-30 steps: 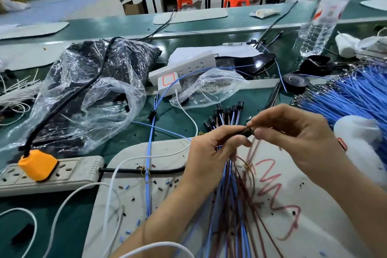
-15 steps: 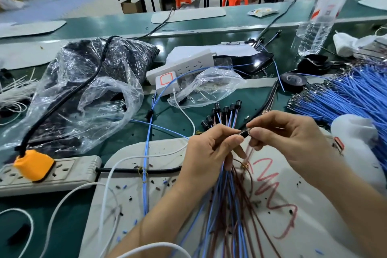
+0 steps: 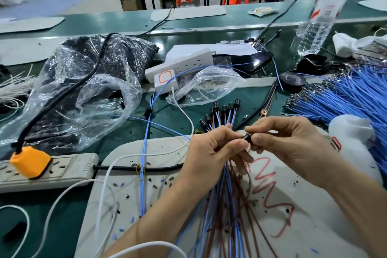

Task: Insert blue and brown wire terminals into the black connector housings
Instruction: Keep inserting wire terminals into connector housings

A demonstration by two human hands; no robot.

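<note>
The pale terminal tip that showed between the fingertips half a second ago is gone. The housing (image 3: 247,138) now sits at 3 o'clock of the left hand (image 3: 211,148), pinched by the right hand (image 3: 289,144), so a terminal is probably seated. The left hand grips the wires (image 3: 226,195), thumb against the housing. The thumbs hide the housing's openings, and I cannot tell which wire colour went in.

No words can be read: the water bottle (image 3: 321,13) carries a blurred red-and-white label, and the red marker scrawl (image 3: 266,176) on the white work mat (image 3: 159,195) forms only zigzags.
</note>
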